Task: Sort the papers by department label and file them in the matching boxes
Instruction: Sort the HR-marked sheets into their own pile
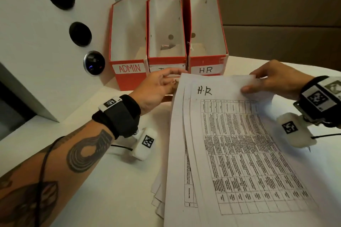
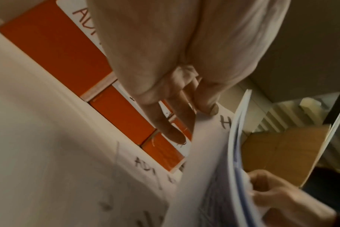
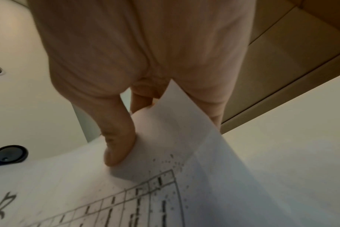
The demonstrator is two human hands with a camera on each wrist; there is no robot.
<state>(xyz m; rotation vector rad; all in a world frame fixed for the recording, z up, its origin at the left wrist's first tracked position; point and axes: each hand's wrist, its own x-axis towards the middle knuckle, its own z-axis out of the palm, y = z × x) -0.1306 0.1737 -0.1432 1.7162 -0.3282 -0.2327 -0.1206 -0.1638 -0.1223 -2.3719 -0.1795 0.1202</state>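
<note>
Pinching the thin printed H.R sheet [image 1: 230, 134] by its top corner, the right hand [image 1: 273, 77] lifts it; the left hand [image 1: 156, 88], fingers relaxed, touches its edge before three orange cardboard file boxes [image 1: 167, 61].

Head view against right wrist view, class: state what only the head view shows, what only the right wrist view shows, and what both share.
Only the head view shows the three orange boxes, ADMIN box to HR box, and the left hand. Only the right wrist view shows the right hand close up, its thumb pinching the sheet's lifted corner. Both show the HR sheet with its printed table.
</note>
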